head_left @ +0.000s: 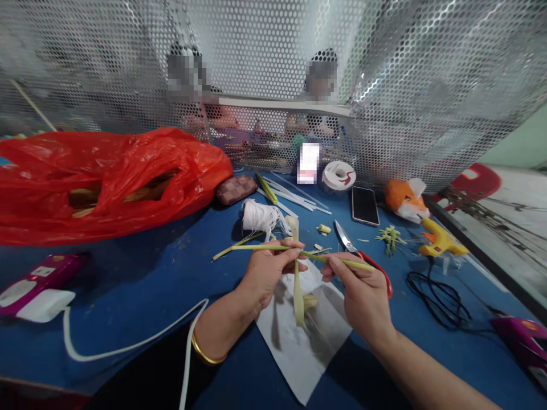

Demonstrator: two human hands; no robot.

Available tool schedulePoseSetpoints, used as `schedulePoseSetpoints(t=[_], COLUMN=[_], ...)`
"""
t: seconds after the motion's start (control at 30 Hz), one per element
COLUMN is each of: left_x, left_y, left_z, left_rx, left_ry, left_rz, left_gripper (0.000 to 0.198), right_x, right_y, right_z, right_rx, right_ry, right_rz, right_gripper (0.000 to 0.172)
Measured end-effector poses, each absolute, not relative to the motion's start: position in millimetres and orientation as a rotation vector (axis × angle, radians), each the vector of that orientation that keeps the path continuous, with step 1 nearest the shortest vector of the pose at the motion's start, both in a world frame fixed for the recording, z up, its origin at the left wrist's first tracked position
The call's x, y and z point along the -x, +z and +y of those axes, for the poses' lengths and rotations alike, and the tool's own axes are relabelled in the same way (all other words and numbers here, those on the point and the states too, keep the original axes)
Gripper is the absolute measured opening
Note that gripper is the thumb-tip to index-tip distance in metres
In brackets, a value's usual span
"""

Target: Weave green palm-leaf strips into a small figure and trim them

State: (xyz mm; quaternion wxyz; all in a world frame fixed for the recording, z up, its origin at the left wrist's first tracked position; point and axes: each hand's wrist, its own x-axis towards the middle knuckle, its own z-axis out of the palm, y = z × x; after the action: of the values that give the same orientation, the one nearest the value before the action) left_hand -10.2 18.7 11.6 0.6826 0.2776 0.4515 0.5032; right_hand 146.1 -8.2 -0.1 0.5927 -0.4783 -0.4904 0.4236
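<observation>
Pinched in my left hand [270, 267] are narrow green plant strips, crossing a wide pale leaf strip [298, 302] that hangs down below the fingers. My right hand [363, 293] grips the right part of a green strip [354, 263], which runs level between both hands. Under them lies a white sheet of paper [301, 370] with a small pale plant piece [310, 300] above or on it; I cannot tell which. Close beyond my left hand is a spool of white string [260, 217]. Red-handled scissors [345, 236] lie partly behind my right hand.
A red plastic bag [188, 165] fills the left back. Farther off are white sticks [294, 196], a ribbon roll [339, 175] and a phone [365, 206]. A yellow glue gun [442, 239] with a black cord lies right. A white cable [128, 348] crosses the left front.
</observation>
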Motion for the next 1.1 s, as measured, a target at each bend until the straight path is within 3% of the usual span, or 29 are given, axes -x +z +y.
schedulePoseSetpoints(t=[0.27,0.43,0.53,0.67,0.97,1.1], left_x=[19.9,16.4,15.9,14.9,13.0,12.6], left_y=[16.8,16.0,14.6,14.5,8.7,8.4], left_z=[23.1,20.7,22.0,23.4,21.8,21.5], left_rx=[-0.747,-0.908,-0.980,-1.031,-1.059,-0.895], left_ry=[0.942,0.880,0.873,0.917,0.930,0.965], left_rz=[1.016,1.030,1.027,1.029,1.083,1.145], left_gripper=[0.013,0.030,0.031,0.019,0.020,0.027], right_x=[-182.8,-171.8,-158.2,-152.3,-154.5,-151.9], right_y=[13.6,18.5,14.5,6.8,3.7,1.0], right_z=[19.4,11.2,2.1,0.1,-6.5,-7.6], right_rx=[1.260,1.246,1.223,1.279,1.421,1.394], right_ry=[0.814,1.324,1.394,1.319,0.866,0.940], right_rz=[-0.931,-1.493,-1.548,-1.470,-1.857,-1.693], right_gripper=[0.024,0.024,0.021,0.030,0.032,0.029])
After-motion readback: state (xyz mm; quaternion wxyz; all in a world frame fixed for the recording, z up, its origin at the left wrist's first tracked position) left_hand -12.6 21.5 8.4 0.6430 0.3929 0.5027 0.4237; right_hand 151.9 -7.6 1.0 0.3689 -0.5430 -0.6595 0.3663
